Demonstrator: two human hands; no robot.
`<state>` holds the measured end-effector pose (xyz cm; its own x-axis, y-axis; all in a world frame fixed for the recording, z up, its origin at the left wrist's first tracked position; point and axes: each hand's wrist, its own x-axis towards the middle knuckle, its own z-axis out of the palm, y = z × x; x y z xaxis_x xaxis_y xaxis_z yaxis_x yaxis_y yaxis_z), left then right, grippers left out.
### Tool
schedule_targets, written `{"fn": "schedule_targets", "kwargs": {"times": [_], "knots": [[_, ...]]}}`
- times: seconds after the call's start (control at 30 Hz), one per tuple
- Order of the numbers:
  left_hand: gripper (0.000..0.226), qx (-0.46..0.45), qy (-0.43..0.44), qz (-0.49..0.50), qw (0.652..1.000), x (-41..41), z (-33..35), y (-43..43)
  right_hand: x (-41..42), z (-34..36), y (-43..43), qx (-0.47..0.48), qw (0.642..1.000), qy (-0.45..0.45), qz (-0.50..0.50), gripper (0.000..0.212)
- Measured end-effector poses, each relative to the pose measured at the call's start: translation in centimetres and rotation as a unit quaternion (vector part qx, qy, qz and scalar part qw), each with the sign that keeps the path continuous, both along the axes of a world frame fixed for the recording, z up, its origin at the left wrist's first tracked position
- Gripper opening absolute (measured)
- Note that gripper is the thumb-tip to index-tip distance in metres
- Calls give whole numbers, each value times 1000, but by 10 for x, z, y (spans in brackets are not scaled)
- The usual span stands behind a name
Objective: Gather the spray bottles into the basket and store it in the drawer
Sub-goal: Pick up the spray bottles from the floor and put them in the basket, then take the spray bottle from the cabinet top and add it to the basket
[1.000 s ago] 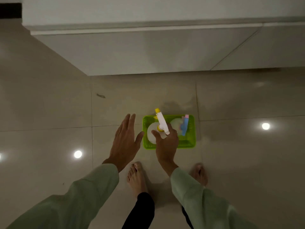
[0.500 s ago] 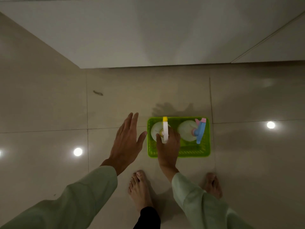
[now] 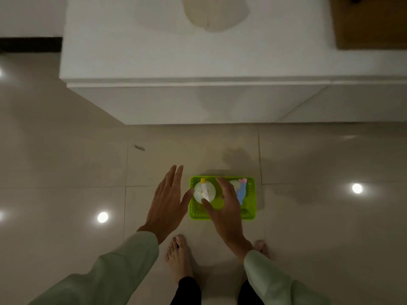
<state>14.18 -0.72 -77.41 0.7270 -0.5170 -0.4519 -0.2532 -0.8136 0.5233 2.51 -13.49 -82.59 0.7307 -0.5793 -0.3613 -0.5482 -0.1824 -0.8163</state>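
A green plastic basket (image 3: 250,213) stands on the tiled floor in front of my feet. In its left half stands a white spray bottle with a yellow nozzle (image 3: 203,190), upright. A second bottle with a blue and pink trigger (image 3: 241,190) stands in the right half, partly hidden. My right hand (image 3: 226,208) hovers over the basket's middle with fingers spread, holding nothing. My left hand (image 3: 168,201) is flat and open just left of the basket, its thumb near the rim.
A white cabinet (image 3: 198,102) with a closed drawer front stands just beyond the basket. On its top lies a pale round object (image 3: 214,12) and a brown board (image 3: 372,23) at the right. My bare feet (image 3: 178,256) stand behind the basket.
My right hand has let go of the yellow-nozzled bottle, which now stands in the basket, and has opened above it. The view has tilted up, showing the cabinet top.
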Motion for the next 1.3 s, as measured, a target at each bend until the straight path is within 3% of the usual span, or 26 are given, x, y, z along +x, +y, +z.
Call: {"fn": "schedule_targets", "kwargs": {"times": [0.33, 0.53, 0.8, 1.03, 1.23, 1.3], "knots": [[69, -52, -100, 49, 992, 56, 181, -55, 75, 198, -92, -43, 992, -117, 7, 56], [69, -90, -155, 55, 982, 128, 221, -89, 167, 259, -133, -36, 993, -112, 12, 61], [68, -106, -131, 23, 985, 253, 194, -111, 314, 250, -160, -42, 999, -19, -25, 76], [65, -120, -92, -4, 989, 326, 168, -121, 387, 225, -166, -5, 996, 68, -52, 94], [65, -119, -76, -5, 990, 355, 150, -110, 432, 216, -178, 113, 982, 135, -72, 54], [65, -114, -76, -6, 991, 356, 149, -105, 437, 216, -176, 130, 977, 160, -53, 50]]}}
